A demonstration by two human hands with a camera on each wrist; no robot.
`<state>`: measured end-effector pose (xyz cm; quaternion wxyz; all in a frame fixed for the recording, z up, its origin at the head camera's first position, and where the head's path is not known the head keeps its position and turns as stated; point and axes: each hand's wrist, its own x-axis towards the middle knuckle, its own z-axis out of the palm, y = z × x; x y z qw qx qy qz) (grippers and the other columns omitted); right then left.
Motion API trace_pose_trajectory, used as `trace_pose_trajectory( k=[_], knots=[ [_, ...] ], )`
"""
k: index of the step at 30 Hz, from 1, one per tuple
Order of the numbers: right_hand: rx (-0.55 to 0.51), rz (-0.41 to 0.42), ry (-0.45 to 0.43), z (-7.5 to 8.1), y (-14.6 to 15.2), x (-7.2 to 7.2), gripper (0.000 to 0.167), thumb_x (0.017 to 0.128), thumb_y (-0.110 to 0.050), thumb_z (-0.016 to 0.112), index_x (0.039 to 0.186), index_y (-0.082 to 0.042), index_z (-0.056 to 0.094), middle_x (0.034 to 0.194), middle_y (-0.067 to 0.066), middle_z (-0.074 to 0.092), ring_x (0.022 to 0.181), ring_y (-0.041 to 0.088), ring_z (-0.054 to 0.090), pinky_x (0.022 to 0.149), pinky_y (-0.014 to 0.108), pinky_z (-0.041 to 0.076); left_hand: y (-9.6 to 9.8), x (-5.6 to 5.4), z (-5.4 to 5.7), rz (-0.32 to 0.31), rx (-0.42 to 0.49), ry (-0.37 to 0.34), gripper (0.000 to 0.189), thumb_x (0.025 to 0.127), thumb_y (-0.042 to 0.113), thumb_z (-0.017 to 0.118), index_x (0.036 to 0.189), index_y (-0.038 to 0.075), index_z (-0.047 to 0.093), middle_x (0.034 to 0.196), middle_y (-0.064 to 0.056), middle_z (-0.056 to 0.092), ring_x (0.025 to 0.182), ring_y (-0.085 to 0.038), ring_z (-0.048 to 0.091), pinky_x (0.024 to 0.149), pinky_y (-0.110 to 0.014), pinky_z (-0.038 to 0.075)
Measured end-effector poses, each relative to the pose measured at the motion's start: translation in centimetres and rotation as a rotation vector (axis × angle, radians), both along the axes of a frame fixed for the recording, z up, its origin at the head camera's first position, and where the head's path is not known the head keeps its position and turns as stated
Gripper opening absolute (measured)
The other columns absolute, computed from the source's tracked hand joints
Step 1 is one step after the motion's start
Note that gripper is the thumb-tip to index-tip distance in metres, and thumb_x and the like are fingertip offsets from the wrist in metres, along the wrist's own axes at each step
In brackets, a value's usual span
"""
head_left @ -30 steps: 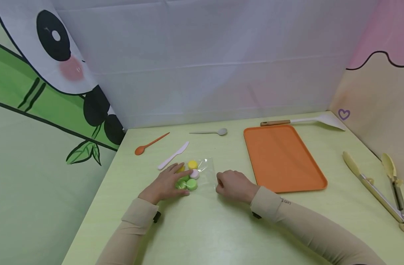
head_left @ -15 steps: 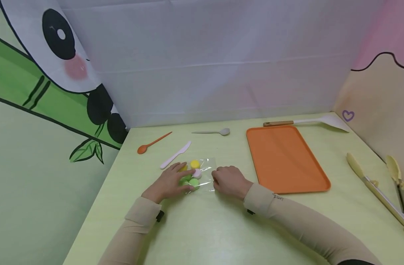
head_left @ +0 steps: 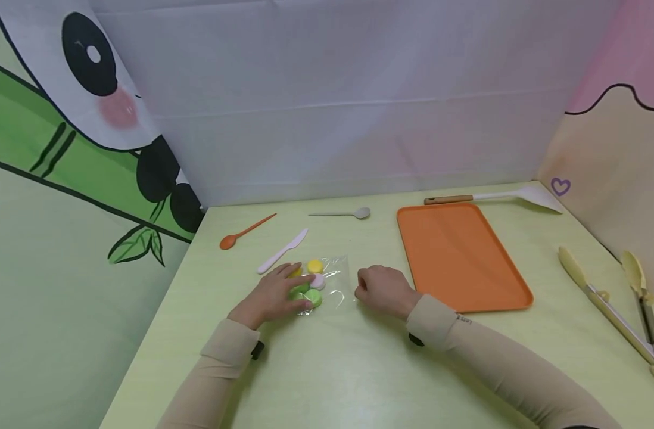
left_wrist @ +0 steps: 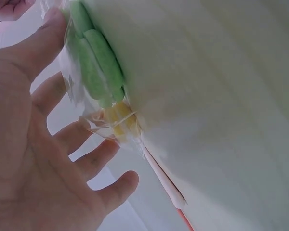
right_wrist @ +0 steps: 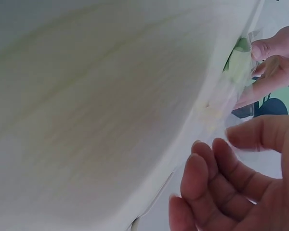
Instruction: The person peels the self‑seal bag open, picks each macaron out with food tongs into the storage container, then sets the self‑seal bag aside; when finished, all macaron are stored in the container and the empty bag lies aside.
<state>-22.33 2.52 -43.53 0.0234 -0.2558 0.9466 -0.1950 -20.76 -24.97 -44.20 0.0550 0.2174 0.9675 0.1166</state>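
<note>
A clear plastic bag (head_left: pixel 335 283) lies flat in the middle of the table. Inside it are several round, macaron-like pieces, among them a green one (head_left: pixel 313 297), a yellow one (head_left: pixel 314 266) and a lilac one (head_left: pixel 317 281). My left hand (head_left: pixel 273 295) rests on the bag's left part with fingers spread, covering some pieces. In the left wrist view its thumb touches the film beside the green pieces (left_wrist: pixel 98 62). Just off the bag's right edge is my right hand (head_left: pixel 383 291). In the right wrist view its fingers curl loosely, the thumb apart from them, with nothing visible between.
Behind the bag lie a lilac knife (head_left: pixel 282 251), an orange spoon (head_left: pixel 246 231) and a grey spoon (head_left: pixel 343 214). An orange tray (head_left: pixel 463 259) is right of my right hand, a white spatula (head_left: pixel 498 195) behind it. Yellow-tipped tongs (head_left: pixel 619 316) lie at the far right.
My right hand moved in to the bag's right edge, then drew slightly back to the right. My left hand stays on the bag, and the head view shifted a little.
</note>
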Motion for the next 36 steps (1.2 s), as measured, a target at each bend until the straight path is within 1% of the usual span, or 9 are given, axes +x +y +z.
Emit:
trace_pose_trajectory(
  k=[2,6,10,12,15,21,31,34,36],
  knots=[
    [0.008,0.005,0.006,0.1,-0.1,0.0,0.011,0.086,-0.02,0.06,0.076,-0.015,0.059,0.067,-0.005,0.054,0.063,0.013,0.05,0.056,0.031,0.042,0.0,0.0,0.1,-0.003,-0.005,0.0,0.065,0.088,0.051,0.071,0.143,0.022,0.056,0.155,-0.018,0.038,0.143,-0.043,0.032,0.112,-0.062,0.031],
    [0.035,0.027,0.059,0.3,-0.9,-0.3,0.018,0.088,-0.028,0.063,0.084,-0.01,0.063,0.072,-0.002,0.058,0.064,0.014,0.053,0.057,0.033,0.045,0.2,-0.1,0.3,-0.013,-0.009,-0.004,0.065,0.088,0.053,0.07,0.144,0.022,0.056,0.155,-0.019,0.038,0.142,-0.043,0.032,0.112,-0.062,0.031],
    [0.073,0.039,0.079,0.5,-1.8,-1.4,0.014,0.089,-0.021,0.063,0.08,-0.011,0.063,0.071,-0.001,0.058,0.063,0.015,0.053,0.056,0.033,0.045,0.4,-0.2,0.3,-0.022,-0.011,0.002,0.065,0.088,0.053,0.07,0.144,0.022,0.056,0.155,-0.019,0.038,0.142,-0.043,0.033,0.112,-0.061,0.032],
    [0.085,0.038,0.063,0.5,-2.0,-2.0,0.014,0.09,-0.016,0.063,0.077,-0.012,0.062,0.07,-0.002,0.058,0.064,0.014,0.053,0.056,0.032,0.045,0.4,-0.3,0.2,-0.024,-0.016,0.005,0.066,0.088,0.054,0.07,0.144,0.022,0.056,0.155,-0.019,0.038,0.142,-0.043,0.033,0.111,-0.061,0.033],
    [0.093,0.034,0.047,0.4,-2.1,-2.5,0.015,0.091,-0.012,0.063,0.076,-0.012,0.063,0.07,-0.002,0.058,0.064,0.015,0.053,0.056,0.032,0.045,0.4,-0.3,0.1,-0.017,-0.017,-0.01,0.067,0.087,0.054,0.07,0.144,0.023,0.055,0.156,-0.018,0.037,0.143,-0.043,0.032,0.112,-0.061,0.032],
    [0.099,0.007,0.01,0.1,-1.7,-2.8,0.015,0.094,-0.017,0.062,0.079,-0.013,0.064,0.073,-0.003,0.059,0.067,0.014,0.053,0.058,0.031,0.046,0.3,-0.2,-0.1,0.007,-0.033,-0.015,0.066,0.087,0.054,0.071,0.144,0.025,0.056,0.156,-0.016,0.037,0.143,-0.042,0.032,0.111,-0.059,0.035],
    [0.011,-0.07,-0.069,0.1,-0.2,-2.9,0.015,0.09,-0.014,0.059,0.075,-0.015,0.062,0.07,-0.003,0.058,0.063,0.015,0.052,0.055,0.029,0.042,0.2,0.1,0.1,-0.004,-0.031,0.013,0.065,0.088,0.054,0.07,0.142,0.022,0.057,0.154,-0.018,0.039,0.142,-0.042,0.034,0.109,-0.059,0.038],
    [-0.008,-0.092,-0.1,0.0,0.1,-3.0,0.016,0.09,-0.016,0.057,0.075,-0.015,0.061,0.068,-0.003,0.058,0.061,0.015,0.052,0.053,0.029,0.04,0.2,0.1,0.1,-0.007,-0.025,0.024,0.065,0.087,0.054,0.07,0.142,0.022,0.057,0.154,-0.02,0.04,0.141,-0.043,0.035,0.109,-0.059,0.038],
    [-0.025,-0.115,-0.121,0.1,0.2,-3.0,0.016,0.09,-0.021,0.057,0.076,-0.015,0.06,0.067,-0.003,0.058,0.06,0.016,0.052,0.054,0.029,0.04,0.3,0.1,0.1,-0.009,-0.019,0.022,0.065,0.088,0.054,0.07,0.142,0.022,0.057,0.154,-0.02,0.04,0.141,-0.043,0.035,0.109,-0.06,0.037]
  ],
)
